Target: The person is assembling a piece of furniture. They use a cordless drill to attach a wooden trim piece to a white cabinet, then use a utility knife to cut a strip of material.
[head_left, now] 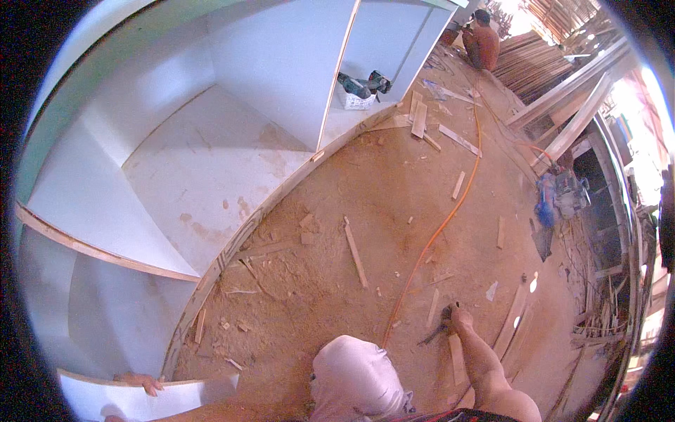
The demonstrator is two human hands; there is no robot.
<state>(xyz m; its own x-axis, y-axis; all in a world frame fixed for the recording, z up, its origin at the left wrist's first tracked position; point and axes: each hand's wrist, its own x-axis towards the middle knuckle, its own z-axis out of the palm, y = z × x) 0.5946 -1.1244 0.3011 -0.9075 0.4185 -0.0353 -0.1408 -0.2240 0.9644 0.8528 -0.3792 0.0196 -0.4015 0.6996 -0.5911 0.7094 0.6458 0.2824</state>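
Note:
At the lower left, the fingers of my left hand lie curled over the upper edge of a white board. The forearm runs low along the picture's bottom edge, and how it joins the hand does not show. A second skin-coloured patch shows low against the board. My right arm reaches forward over the dusty floor, with the right hand closed at its end. A small dark object shows at its fingers, its kind too unclear to tell. Several wood strips, one a pale strip, lie beside this hand.
A large pale-blue cabinet fills the left; a white basket with power tools stands inside. An orange hose crosses the floor among wood scraps. A blue-grey machine and timber stand right. Another person squats far off.

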